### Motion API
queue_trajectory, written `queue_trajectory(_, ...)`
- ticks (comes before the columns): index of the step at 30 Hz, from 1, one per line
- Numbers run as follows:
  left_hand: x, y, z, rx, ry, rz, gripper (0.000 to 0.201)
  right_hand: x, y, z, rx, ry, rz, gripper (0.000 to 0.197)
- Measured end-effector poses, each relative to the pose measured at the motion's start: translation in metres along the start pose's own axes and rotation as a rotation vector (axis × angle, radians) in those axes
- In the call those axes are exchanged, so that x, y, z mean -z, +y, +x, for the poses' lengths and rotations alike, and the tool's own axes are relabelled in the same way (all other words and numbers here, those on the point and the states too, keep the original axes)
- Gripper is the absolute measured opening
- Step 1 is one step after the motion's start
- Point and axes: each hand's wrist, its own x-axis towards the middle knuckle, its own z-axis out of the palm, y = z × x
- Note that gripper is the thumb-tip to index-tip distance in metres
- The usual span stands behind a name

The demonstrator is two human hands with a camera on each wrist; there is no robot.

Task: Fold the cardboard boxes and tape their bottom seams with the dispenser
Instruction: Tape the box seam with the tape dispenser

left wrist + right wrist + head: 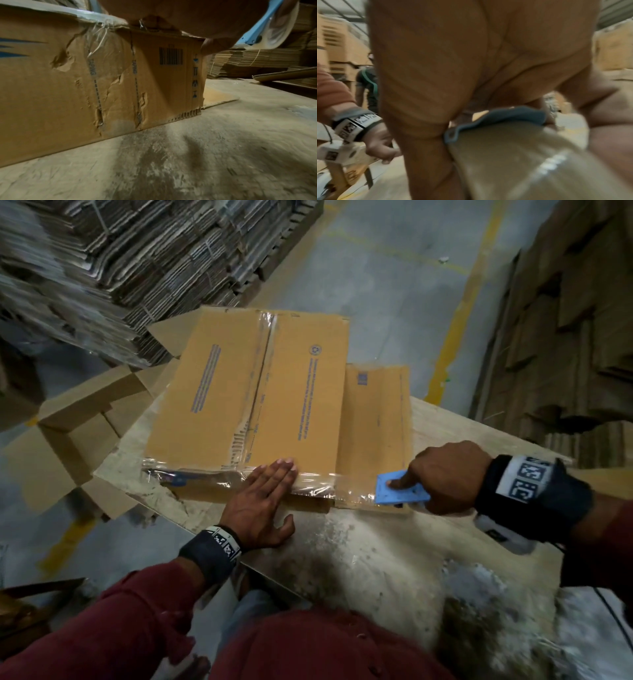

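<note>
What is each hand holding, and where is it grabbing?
The right hand grips the blue tape dispenser from above, index finger pressed on its flat top. The left hand holds nothing; it presses flat on the cardboard box edge.

Worn, stained table (394, 546). Grey floor (387, 268) with yellow painted lines (455, 326). Bundled stacks of flattened cardboard (113, 258) far left; more cardboard stacks (565, 313) right.

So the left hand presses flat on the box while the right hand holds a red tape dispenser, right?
Not quite: the dispenser is blue, not red, as the head view shows. The left hand does press flat on the box, and the right hand holds the dispenser.
</note>
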Motion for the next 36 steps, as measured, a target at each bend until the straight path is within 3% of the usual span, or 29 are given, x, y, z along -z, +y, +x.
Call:
queue_trajectory(7, 0.006, 0.001, 0.002, 0.014, -0.063, 0.029, 0.097, -0.03, 0.008, 0.01, 0.03, -0.006, 0.128, 0.063)
queue_trajectory(17, 0.018, 0.005, 0.007, 0.025, -0.127, 0.054, 0.094, -0.043, -0.029, 0.073, 0.151, 0.039, 0.21, 0.067)
queue_trajectory(23, 0.038, 0.01, 0.02, 0.013, -0.204, 0.066, 0.09, -0.042, -0.034, 0.088, 0.116, 0.09, 0.21, 0.062)
queue_trajectory(28, 0.062, 0.015, 0.051, -0.109, -0.209, 0.244, 0.076, -0.042, -0.03, 0.092, 0.109, 0.074, 0.188, 0.059)
queue_trajectory(29, 0.066, 0.015, 0.062, -0.116, -0.188, 0.264, 0.073, -0.046, -0.032, 0.093, 0.116, 0.095, 0.204, 0.05)
queue_trajectory(31, 0.074, 0.018, 0.086, -0.091, -0.202, 0.289, 0.072, -0.06, -0.036, 0.088, 0.025, 0.129, 0.154, 0.009)
queue_trajectory(33, 0.078, 0.021, 0.108, -0.123, -0.245, 0.321, 0.073, -0.082, -0.036, 0.094, -0.008, 0.089, 0.137, 0.021)
queue_trajectory(36, 0.08, 0.028, 0.127, -0.341, -0.305, 0.298, 0.073, -0.094, -0.039, 0.101, 0.031, -0.029, 0.294, 0.036)
